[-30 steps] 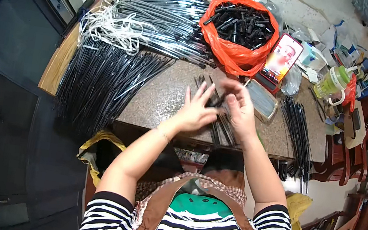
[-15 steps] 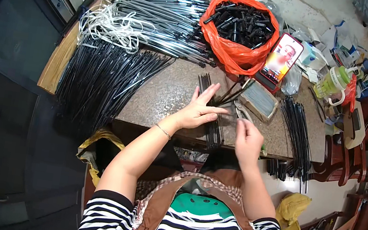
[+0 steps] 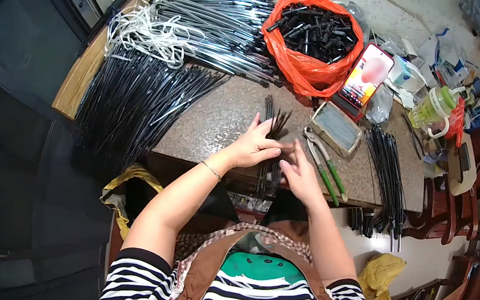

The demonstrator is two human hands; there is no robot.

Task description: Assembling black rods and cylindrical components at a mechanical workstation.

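Observation:
My left hand (image 3: 255, 146) lies over a narrow bundle of thin black rods (image 3: 262, 177), its fingers stretched out and apart. Opposite it, my right hand (image 3: 302, 179) reaches in from the right, thumb and fingers bent toward the rods. Its fingertips are smeared by motion, so I cannot tell whether they grip anything. Between the hands a tuft of black rod ends (image 3: 281, 121) stands up, also blurred. Green-handled pliers (image 3: 326, 166) lie on the table just right of my right hand, beside an open box (image 3: 336, 129) of thin grey pieces.
Long black rods (image 3: 129, 102) fan out at left, with white cord (image 3: 152, 34) on top. An orange bag (image 3: 310, 73) of black parts and a propped phone (image 3: 367, 76) stand behind. More rods (image 3: 387, 172) overhang the right edge, near a green bottle (image 3: 434, 108).
My right hand has moved left, close to my left hand, uncovering the pliers' handles. The slanting rods between the hands now stand more upright and farther left.

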